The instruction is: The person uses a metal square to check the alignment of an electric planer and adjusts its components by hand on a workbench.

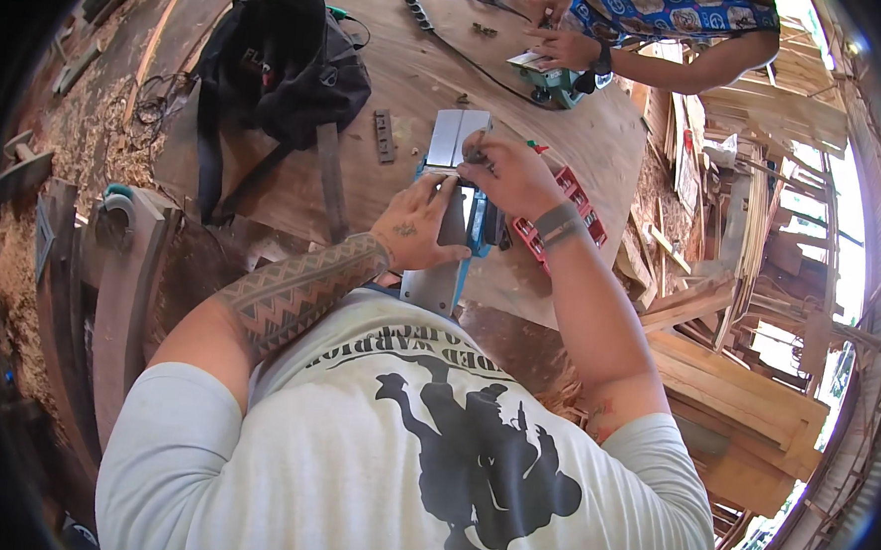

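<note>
An electric hand planer with a blue body lies upside down in front of me, its silvery sole plate (459, 132) facing up. My left hand (415, 221) lies across the planer, thumb on the near plate and fingertips by the gap between the plates, steadying it. At that same gap my right hand (518, 177) is closed in a pinch, thumb and fingers together. Whatever small piece is between those fingers is too small to make out. A red case (586, 205) with small slots sits just right of the planer.
Left on the wooden tabletop (411, 74) lies a black backpack (272, 67) with trailing straps. A notched metal bar (383, 137) rests between bag and planer. Across the table, another person's hands (562, 50) work at a green power tool (558, 87). Stacked boards (733, 390) stand at right.
</note>
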The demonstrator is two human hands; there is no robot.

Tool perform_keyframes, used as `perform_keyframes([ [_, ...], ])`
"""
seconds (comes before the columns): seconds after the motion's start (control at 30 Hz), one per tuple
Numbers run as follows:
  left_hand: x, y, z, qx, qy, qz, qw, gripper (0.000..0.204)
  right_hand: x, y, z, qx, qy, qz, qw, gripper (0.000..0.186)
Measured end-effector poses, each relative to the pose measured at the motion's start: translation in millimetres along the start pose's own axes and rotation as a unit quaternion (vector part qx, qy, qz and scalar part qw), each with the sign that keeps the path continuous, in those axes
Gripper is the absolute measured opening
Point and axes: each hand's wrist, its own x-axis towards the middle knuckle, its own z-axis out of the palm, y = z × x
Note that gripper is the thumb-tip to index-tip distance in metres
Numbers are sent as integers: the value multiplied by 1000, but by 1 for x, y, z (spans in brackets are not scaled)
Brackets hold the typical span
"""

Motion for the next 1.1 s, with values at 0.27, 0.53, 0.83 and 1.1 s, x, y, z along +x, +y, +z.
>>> perform_keyframes([
  [0.27, -4, -3, 1, 18, -43, -28, 999, 118, 15, -23, -10, -39, -13, -5, 999, 37],
  [0.53, -3, -4, 6, 36, -6, -12, 999, 117, 16, -14, -2, -48, 1, -21, 999, 35],
  [0.83, -2, -4, 7, 29, -2, -10, 1000, 116, 18, -9, -2, -79, -39, 19, 996, 43],
  [1.1, 1, -1, 2, 14, 1, 12, 1000, 116, 15, 0, 4, -78, 3, -45, 996, 39],
])
